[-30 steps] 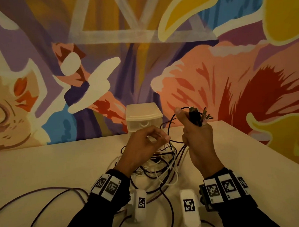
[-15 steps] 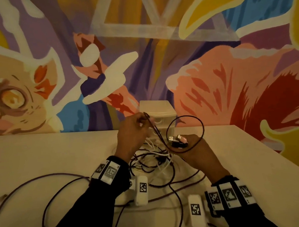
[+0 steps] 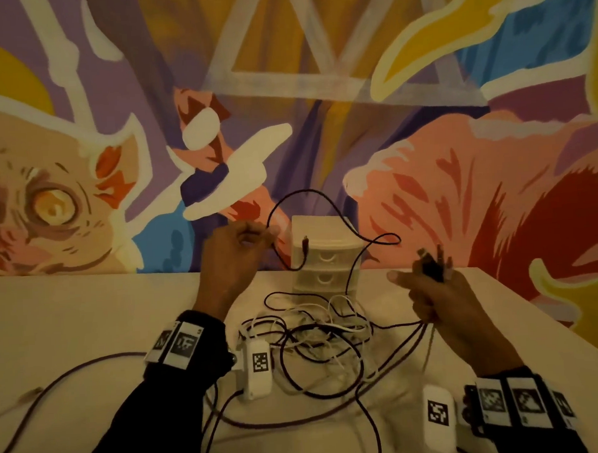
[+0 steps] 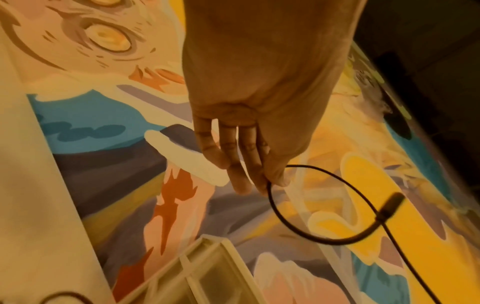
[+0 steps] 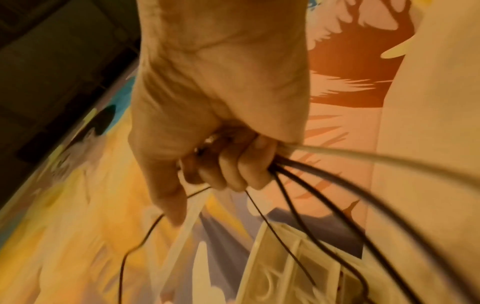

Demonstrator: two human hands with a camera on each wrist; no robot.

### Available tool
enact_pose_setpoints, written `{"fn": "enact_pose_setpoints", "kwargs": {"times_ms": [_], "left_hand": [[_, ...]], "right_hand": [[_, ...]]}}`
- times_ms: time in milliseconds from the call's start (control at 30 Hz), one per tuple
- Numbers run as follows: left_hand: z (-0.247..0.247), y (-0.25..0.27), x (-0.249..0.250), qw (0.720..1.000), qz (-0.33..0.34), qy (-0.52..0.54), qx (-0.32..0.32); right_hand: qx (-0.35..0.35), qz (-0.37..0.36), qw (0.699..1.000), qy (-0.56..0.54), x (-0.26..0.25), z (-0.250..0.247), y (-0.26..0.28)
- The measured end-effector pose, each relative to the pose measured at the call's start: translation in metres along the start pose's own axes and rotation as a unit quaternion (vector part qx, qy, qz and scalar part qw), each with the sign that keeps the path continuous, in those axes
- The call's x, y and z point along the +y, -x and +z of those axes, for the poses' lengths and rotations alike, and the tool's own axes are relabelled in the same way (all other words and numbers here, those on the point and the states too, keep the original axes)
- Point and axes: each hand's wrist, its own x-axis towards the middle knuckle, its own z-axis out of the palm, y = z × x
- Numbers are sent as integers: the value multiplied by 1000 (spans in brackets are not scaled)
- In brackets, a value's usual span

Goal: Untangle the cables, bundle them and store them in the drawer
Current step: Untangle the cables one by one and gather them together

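step: untangling. your left hand [image 3: 235, 253] pinches a thin black cable [image 3: 327, 208] lifted above the white-and-dark cable tangle [image 3: 316, 335] on the beige counter [image 3: 72, 322]; your right hand [image 3: 441, 299] clamps several plug ends. next, i judge: draw it free before the small white plastic drawer unit [image 3: 326, 256].

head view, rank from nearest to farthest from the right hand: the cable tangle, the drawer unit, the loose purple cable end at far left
1. cable tangle, on the table just left of the right hand.
2. drawer unit, farther back by the wall.
3. loose purple cable end, at the table's far left.
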Motion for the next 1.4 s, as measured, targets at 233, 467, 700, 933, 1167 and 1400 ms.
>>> {"fn": "enact_pose_setpoints", "kwargs": {"times_ms": [233,467,700,933,1167,1400], "left_hand": [[-125,-32,-34,985,-33,-170,-2],[-152,-21,-6,961,3,-272,-57],[15,55,139,923,125,-122,-342],[36,52,134,896,23,170,-410],[-48,31,92,876,-75,11,-476],[-137,15,11,891,-102,-299,-326]], "right_hand": [[97,-6,985,-143,-27,-5,-4],[89,-50,988,-119,-91,12,3],[-28,-29,975,-219,-131,73,18],[16,-68,955,-290,-172,41,23],[130,-4,952,-277,-125,0,11],[196,39,944,-263,-59,-5,5]]}}
